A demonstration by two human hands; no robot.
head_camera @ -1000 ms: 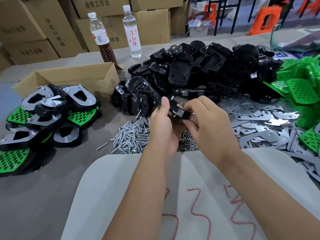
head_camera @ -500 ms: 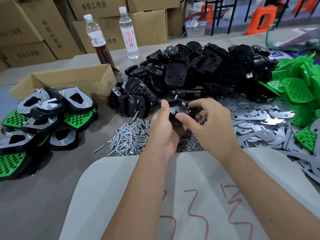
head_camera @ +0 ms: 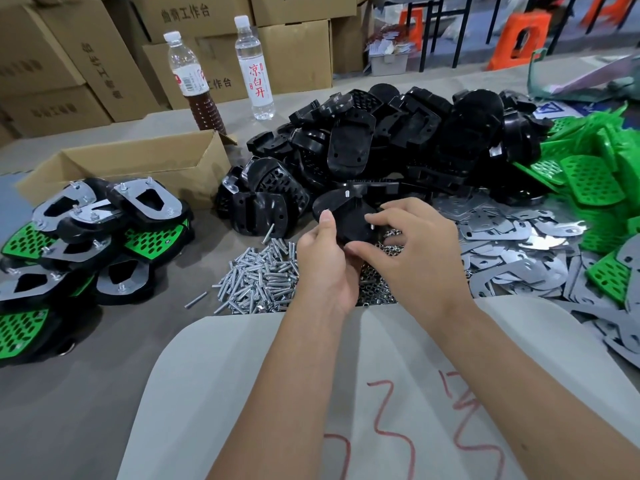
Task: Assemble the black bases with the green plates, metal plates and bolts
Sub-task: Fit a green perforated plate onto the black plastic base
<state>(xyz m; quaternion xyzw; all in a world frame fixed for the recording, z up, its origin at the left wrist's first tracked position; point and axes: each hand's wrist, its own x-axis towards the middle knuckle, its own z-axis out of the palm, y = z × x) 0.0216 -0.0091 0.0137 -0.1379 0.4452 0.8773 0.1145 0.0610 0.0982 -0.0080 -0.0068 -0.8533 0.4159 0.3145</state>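
A black base [head_camera: 346, 216] is held above the bolt pile [head_camera: 258, 280] on the tabletop [head_camera: 104, 341]: the left hand [head_camera: 325, 261] keeps a closed grip on its near edge, while the right hand [head_camera: 412, 251] pinches a bolt [head_camera: 371, 226] standing in it.

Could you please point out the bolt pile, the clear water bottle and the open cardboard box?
Bolt pile [head_camera: 258, 277]: head view, pile's middle.
Water bottle [head_camera: 255, 83]: head view, its label.
Box [head_camera: 138, 161]: head view, front wall.

Left hand [head_camera: 323, 261] holding black base [head_camera: 346, 216], right hand [head_camera: 414, 251] pinching its edge — bolts [head_camera: 258, 282] heaped beneath
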